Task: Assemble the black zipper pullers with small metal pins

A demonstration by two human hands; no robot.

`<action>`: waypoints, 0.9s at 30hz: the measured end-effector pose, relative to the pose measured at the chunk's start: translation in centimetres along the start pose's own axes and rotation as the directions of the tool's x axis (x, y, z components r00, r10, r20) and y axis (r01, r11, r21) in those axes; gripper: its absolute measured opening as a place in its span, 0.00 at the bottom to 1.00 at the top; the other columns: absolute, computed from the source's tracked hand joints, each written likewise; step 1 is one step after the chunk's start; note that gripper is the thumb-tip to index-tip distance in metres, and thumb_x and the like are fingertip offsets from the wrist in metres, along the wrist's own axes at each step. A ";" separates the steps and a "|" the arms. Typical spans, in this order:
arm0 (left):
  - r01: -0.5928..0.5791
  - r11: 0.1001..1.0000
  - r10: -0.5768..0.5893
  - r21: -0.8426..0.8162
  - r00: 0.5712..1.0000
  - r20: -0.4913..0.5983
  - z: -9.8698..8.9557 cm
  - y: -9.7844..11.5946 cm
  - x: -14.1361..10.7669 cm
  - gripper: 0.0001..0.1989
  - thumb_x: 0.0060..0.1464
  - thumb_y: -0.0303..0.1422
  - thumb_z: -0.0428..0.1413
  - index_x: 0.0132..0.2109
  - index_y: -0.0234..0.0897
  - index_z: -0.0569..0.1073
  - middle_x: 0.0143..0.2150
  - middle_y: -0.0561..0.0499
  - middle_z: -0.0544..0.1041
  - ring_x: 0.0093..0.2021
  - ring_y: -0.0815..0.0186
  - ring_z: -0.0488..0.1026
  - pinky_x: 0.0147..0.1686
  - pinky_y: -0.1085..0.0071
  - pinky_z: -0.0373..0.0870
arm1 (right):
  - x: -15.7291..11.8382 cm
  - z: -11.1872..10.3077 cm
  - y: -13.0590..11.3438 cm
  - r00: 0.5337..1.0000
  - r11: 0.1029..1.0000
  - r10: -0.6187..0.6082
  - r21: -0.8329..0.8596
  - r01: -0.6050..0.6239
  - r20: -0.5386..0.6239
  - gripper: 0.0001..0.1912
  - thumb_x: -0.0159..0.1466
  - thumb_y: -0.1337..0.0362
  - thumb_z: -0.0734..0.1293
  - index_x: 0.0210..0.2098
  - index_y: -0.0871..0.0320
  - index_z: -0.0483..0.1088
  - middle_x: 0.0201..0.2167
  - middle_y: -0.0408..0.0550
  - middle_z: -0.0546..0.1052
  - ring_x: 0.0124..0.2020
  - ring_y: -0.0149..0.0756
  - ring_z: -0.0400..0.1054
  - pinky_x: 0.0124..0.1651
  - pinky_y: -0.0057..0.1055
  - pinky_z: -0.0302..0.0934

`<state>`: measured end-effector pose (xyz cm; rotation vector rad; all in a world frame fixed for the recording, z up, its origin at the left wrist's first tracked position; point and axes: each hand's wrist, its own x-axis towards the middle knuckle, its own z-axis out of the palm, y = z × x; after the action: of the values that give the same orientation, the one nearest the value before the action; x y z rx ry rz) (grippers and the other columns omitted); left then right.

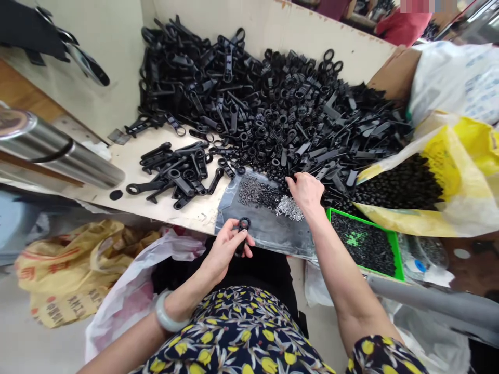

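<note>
Between the thumb and fingers of my left hand (pixel 228 244) is a black plastic part with a ring end (pixel 244 224), held over the front edge of the table. My right hand (pixel 307 191) reaches to the near edge of a big heap of black plastic parts (pixel 268 104). Its fingers are bent down among the small black rings, and whatever they pinch is hidden. Just below it lies a pile of small silver pins (pixel 289 208) on a grey mat (pixel 268 231). Small grey pieces (pixel 250 190) lie farther left on the mat.
Several black ring-ended handles (pixel 181 174) lie on the left of the table. A green tray (pixel 398 254) of tiny black pieces stands by my right forearm, below a yellow-white sack (pixel 460 218). A steel flask (pixel 78 156) is at the left. Another person's red sleeve (pixel 405 26) shows behind the partition.
</note>
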<state>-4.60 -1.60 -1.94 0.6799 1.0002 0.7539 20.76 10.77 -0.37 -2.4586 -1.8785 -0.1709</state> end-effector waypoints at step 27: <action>-0.054 0.998 0.054 -0.016 0.998 -0.019 0.7 1.2 1.5 0.22 0.59 0.37 0.62 0.55 0.39 0.63 0.37 0.51 0.82 0.31 0.68 0.77 0.33 0.72 0.67 | 2.3 3.2 6.3 0.886 0.918 0.184 0.396 -0.001 -0.426 0.09 0.69 0.61 0.60 0.38 0.56 0.70 0.47 0.56 0.74 0.48 0.46 0.70 0.53 0.41 0.62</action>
<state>-3.77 0.21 -1.47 0.6892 0.9953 0.8160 27.65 11.61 -3.12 -2.0150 -1.4283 -0.3109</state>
